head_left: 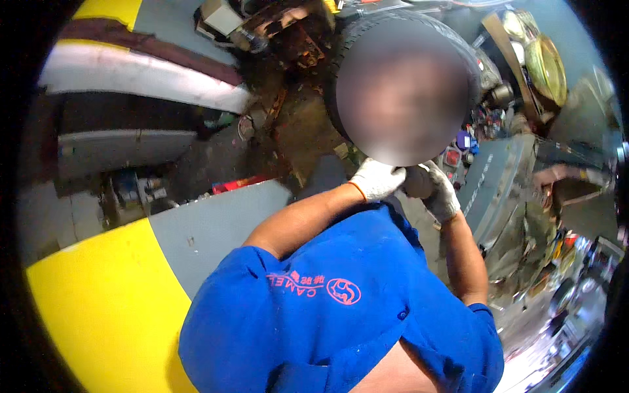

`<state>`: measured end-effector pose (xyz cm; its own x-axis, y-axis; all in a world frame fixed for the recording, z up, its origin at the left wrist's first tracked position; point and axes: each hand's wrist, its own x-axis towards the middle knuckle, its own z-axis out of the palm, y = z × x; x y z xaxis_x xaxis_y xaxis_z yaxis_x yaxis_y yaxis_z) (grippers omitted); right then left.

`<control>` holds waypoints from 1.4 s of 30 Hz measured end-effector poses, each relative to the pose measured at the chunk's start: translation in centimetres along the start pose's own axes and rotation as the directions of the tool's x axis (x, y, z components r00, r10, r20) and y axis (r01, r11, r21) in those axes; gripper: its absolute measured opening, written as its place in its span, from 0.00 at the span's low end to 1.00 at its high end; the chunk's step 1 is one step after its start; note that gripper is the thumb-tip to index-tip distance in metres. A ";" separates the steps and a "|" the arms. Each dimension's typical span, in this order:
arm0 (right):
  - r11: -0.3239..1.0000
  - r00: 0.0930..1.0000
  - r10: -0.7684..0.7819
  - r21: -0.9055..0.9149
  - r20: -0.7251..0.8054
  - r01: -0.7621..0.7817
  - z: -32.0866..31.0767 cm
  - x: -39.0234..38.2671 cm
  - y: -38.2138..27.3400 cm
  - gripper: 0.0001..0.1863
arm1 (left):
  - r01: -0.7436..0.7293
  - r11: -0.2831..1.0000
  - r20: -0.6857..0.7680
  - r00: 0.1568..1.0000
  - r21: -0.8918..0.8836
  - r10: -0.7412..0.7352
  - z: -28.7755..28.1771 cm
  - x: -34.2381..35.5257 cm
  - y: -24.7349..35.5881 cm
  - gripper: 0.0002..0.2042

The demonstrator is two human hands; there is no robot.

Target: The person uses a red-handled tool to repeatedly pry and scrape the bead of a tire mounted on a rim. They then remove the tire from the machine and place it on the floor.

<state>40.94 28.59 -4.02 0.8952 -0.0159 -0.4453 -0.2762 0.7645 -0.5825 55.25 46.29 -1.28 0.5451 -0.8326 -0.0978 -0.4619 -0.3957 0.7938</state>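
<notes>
Both my hands wear white knit gloves and are raised close together in front of my blue shirt (314, 288). My right hand (442, 194) wraps round a dark grey-brown rounded object (418, 183), whose kind I cannot make out. Against its left side rests my left hand (379, 180), thumb forward and fingers curled; part of its grip is hidden. Just beyond the hands stands a large black tyre (343, 49) with tread along its rim. A blurred round patch covers the tyre's middle and hides what is there.
A long whitish panel (144, 75) lies at the far left, above dark shelving. To my left is a yellow and grey painted surface (111, 288). A yellow-green oval dish (547, 69), a cardboard strip (511, 62) and jumbled small parts crowd the right. A grey panel (491, 190) lies beside my right arm.
</notes>
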 end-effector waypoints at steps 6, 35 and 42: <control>0.856 0.994 -0.018 -0.516 -0.109 -0.041 5.2 9.6 0.2 0.18 | 0.161 0.987 -0.049 0.986 -0.026 -0.162 -9.0 3.7 -3.8 0.18; 0.865 0.653 -0.275 -0.478 -0.706 -0.152 18.7 22.1 6.3 0.17 | 0.445 0.895 -0.612 0.714 0.022 -0.340 -37.8 40.7 -26.6 0.24; 0.798 0.548 -0.384 -0.566 -0.743 -0.208 23.4 30.4 0.4 0.15 | 0.207 0.838 -0.418 0.908 0.505 0.028 -34.4 48.4 -32.0 0.19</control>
<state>76.22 43.53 -1.84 0.3374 -0.7811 -0.5254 -0.6043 0.2483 -0.7571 120.47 32.00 -10.74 0.7746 -0.6049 0.1846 -0.6276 -0.6994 0.3420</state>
